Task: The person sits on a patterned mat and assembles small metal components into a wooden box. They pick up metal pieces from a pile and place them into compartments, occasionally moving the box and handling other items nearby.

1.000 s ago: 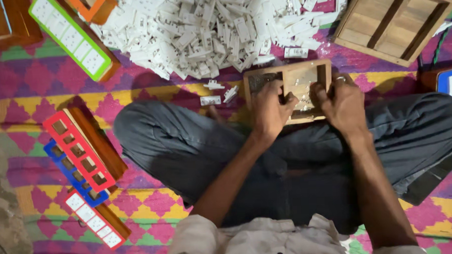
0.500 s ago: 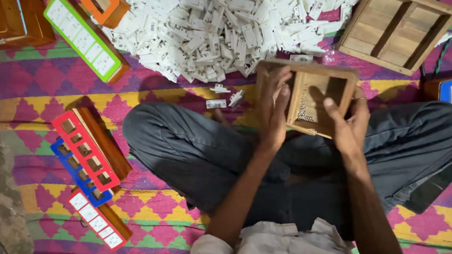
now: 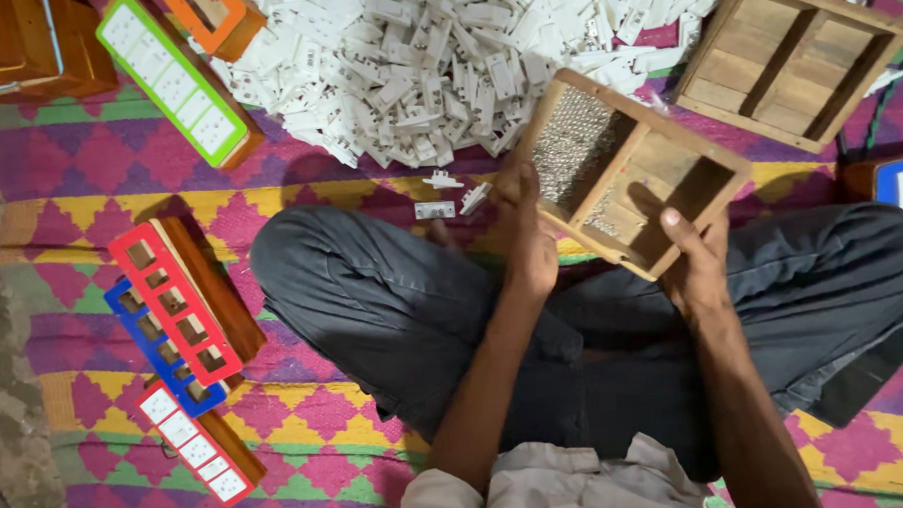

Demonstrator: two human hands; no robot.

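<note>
Gripped at its left edge by the left hand (image 3: 527, 243) and its near corner by the right hand (image 3: 700, 265), tilted wooden tray (image 3: 659, 182) above the lap, apt to spill its small metal screws (image 3: 573, 145).

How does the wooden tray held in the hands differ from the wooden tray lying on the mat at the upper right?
The held tray is lifted and tilted, gripped by the left hand and right hand; the other tray lies flat on the mat, untouched. One compartment of the held tray holds many small silvery pieces; the other tray's compartments look empty. Both are shallow, divided wooden boxes.
</note>
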